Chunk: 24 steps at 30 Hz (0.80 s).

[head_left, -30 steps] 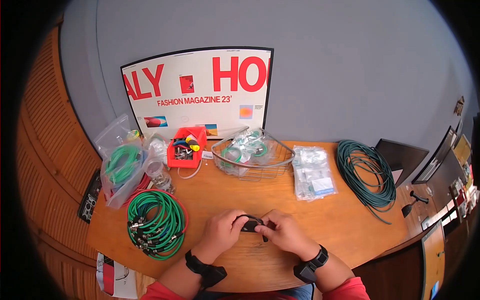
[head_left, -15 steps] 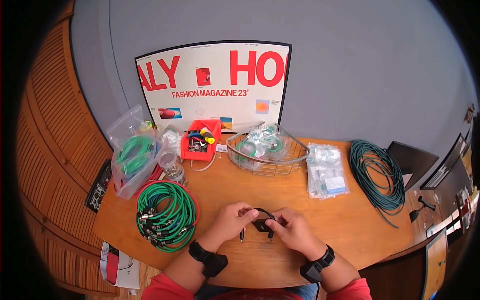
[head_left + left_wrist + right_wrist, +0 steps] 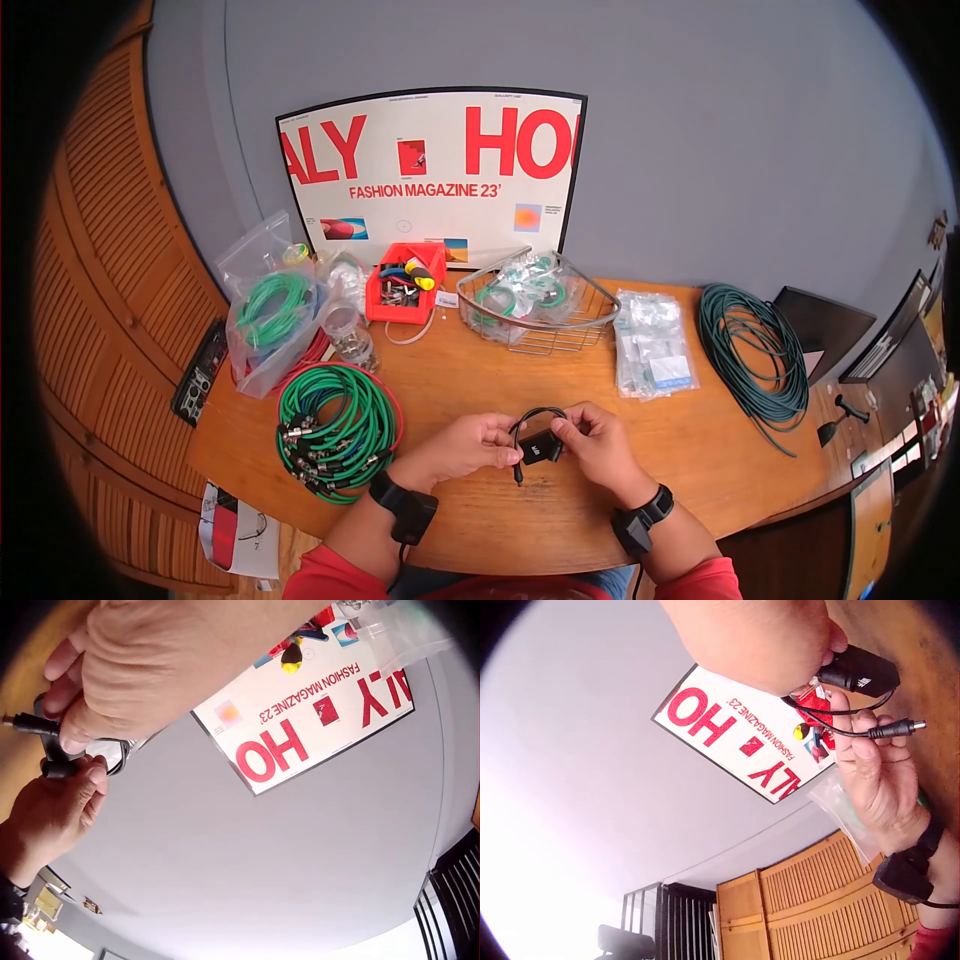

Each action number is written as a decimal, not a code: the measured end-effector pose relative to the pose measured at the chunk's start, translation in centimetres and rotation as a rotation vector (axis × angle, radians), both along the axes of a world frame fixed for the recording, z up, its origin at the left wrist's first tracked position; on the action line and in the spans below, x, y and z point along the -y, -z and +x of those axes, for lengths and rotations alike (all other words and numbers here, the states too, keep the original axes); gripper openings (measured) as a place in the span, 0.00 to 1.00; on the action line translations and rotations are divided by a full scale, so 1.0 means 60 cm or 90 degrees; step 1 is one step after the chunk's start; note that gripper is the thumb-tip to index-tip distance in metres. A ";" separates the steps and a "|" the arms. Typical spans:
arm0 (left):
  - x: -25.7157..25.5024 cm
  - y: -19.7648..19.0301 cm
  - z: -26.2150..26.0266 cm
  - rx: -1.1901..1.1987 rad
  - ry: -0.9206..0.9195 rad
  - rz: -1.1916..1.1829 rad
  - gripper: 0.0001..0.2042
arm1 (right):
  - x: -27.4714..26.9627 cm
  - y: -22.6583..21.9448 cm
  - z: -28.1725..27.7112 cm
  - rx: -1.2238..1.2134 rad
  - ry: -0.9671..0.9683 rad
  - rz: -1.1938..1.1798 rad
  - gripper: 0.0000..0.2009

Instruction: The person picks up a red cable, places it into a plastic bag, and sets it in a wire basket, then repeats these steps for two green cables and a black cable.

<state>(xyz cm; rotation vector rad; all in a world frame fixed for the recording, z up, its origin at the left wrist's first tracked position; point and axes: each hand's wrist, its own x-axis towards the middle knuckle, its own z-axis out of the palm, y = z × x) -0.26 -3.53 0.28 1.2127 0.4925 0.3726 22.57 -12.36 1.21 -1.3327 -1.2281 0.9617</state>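
A small black box (image 3: 541, 448) with white lettering is held between my two hands above the wooden table. My right hand (image 3: 604, 458) grips one end of it, thumb on the near side. From the box a short thin black cable (image 3: 541, 409) arches up and over toward the left. It ends in a barrel plug (image 3: 895, 730) with a metal tip, which hangs downward in the head view. My left hand (image 3: 462, 450) pinches the cable close to this plug, its thumb in front and fingers behind. In the left wrist view my left hand hides part of the box.
Left on the table (image 3: 470, 530) lie coiled green cables (image 3: 340, 415), a plastic bag (image 3: 262, 335) and a jar (image 3: 348, 335). A red bin (image 3: 403, 308), a wire basket (image 3: 545, 342), flat clear packets (image 3: 650, 345) and a dark green cable coil (image 3: 718, 345) line the back, before a monitor (image 3: 430, 150).
The plug, earlier hidden and then hanging left of the box, now hangs nearer to it. The cable has opened into a taller arch, and the lettered side of the box shows more clearly.
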 end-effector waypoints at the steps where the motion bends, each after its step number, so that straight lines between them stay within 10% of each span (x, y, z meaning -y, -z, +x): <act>1: 0.001 -0.001 0.000 -0.007 -0.002 -0.002 0.23 | 0.000 0.001 0.000 0.000 -0.001 -0.001 0.06; 14: 0.016 -0.026 0.001 -0.293 -0.157 0.363 0.11 | 0.008 -0.003 -0.011 0.063 -0.094 -0.084 0.09; 24: 0.018 0.005 0.032 -0.097 -0.251 -0.094 0.12 | 0.014 -0.004 -0.026 -0.015 -0.123 -0.086 0.09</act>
